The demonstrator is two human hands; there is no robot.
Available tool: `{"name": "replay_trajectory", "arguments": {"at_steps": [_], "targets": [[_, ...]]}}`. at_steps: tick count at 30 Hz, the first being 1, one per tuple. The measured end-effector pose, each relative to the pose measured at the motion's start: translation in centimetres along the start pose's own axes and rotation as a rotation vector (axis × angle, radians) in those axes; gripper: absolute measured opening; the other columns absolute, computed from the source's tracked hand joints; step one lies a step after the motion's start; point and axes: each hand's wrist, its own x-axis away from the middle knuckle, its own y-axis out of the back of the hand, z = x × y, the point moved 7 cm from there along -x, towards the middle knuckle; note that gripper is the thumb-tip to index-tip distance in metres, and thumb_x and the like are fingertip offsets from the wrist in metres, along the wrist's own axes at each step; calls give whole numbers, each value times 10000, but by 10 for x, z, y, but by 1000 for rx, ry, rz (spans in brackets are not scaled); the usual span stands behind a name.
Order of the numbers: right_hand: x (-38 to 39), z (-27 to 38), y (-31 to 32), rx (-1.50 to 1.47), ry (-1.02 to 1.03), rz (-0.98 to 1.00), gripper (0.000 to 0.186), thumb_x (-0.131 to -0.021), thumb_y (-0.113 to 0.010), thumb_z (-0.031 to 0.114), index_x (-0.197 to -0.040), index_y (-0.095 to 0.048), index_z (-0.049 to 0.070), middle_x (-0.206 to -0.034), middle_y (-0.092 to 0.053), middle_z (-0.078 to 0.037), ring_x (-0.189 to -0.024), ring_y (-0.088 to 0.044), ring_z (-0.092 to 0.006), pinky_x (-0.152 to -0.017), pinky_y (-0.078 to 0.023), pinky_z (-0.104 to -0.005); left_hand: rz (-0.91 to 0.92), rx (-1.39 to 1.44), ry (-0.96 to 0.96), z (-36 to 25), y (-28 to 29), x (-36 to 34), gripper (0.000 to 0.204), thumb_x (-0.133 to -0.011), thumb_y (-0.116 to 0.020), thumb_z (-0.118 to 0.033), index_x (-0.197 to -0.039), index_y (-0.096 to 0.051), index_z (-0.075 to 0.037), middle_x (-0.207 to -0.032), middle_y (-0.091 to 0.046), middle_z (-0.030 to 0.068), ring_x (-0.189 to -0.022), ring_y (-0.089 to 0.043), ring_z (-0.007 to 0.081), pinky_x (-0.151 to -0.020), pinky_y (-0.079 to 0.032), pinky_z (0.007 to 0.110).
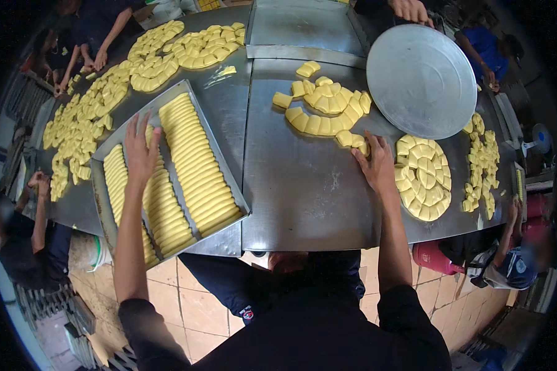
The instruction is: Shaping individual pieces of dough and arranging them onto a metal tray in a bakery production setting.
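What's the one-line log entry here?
left hand: at dough rolls in tray; right hand: at loose dough pieces; dough spiral: right of right hand

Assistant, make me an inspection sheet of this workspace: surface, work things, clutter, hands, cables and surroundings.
Surface: metal table, whitish smudges near the middle.
Work things: tray with three columns of dough rolls; dough circle; round pan.
Clutter: loose dough pieces spread at left.
Hands: left hand over the tray, fingers spread; right hand at small dough pieces, grip unclear.
Cables: nothing seen.
Surroundings: tiled floor; fan at far right; co-workers around the table.
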Motion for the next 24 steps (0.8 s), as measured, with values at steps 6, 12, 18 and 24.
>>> {"name": "replay_trajectory", "arguments": {"at_steps": [6, 12, 18, 24], "targets": [[25, 2, 19, -140, -262, 218, 323, -897, -650, 36, -1213, -682, -26, -1015, -707, -302, -919, -707, -441, -817, -554, -487, -20, 578, 124, -180, 62, 44, 250, -999, -648, -114, -1229, -693, -27, -1278, -690, 149, -1194, -642, 269, -1050, -462, 376], [77, 44, 27, -297, -106, 402, 300, -880, -711, 64, -1172, -711, -5, -829, -709, -197, -742, -709, -324, -753, -570, -418, 371, 1344, 440, -276, -1, 137, 270, -1045, -598, -96, -1291, -650, 0, -1201, -716, 120, -1121, -656, 174, -990, -493, 288], [99, 116, 37, -500, 42, 216, 433, -829, -805, 31, -1246, -691, 36, -1064, -698, -174, -984, -727, -277, -822, -601, -354, 543, 1605, 706, -334, -47, 179, 425, -1059, -592, -103, -1454, -528, 37, -1302, -680, 89, -1149, -645, 154, -1029, -485, 278], [91, 115, 58, -881, -90, 190, 537, -815, -795, -48, -1325, -663, 56, -1141, -695, -141, -1075, -711, -257, -936, -580, -350, 418, 1662, 704, -335, -19, 163, 402, -1068, -596, -187, -1426, -581, -4, -1313, -670, 81, -1070, -660, 115, -965, -551, 271]]}}
